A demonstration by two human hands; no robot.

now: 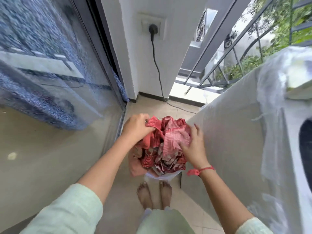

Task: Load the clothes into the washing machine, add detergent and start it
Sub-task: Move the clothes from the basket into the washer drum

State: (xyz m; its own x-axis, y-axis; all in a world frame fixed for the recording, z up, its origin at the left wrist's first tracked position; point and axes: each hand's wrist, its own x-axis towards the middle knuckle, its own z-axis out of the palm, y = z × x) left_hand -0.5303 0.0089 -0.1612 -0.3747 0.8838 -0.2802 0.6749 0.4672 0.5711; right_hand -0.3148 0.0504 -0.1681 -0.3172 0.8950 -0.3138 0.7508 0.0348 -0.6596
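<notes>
A bundle of red and pink patterned clothes [166,144] is held in front of me above the floor, with a white container edge [162,176] showing beneath it. My left hand [135,128] grips the bundle's upper left. My right hand [194,147] presses and holds its right side. The white washing machine [236,149] stands to my right, draped in clear plastic film, its dark door glass [305,154] at the frame's right edge. No detergent is in view.
A glass sliding door [59,81] lines the left side. A black plug and cable [156,53] run from a wall socket down to the tiled floor. A metal balcony railing [228,56] stands at the far right. My bare feet [153,195] are below the bundle.
</notes>
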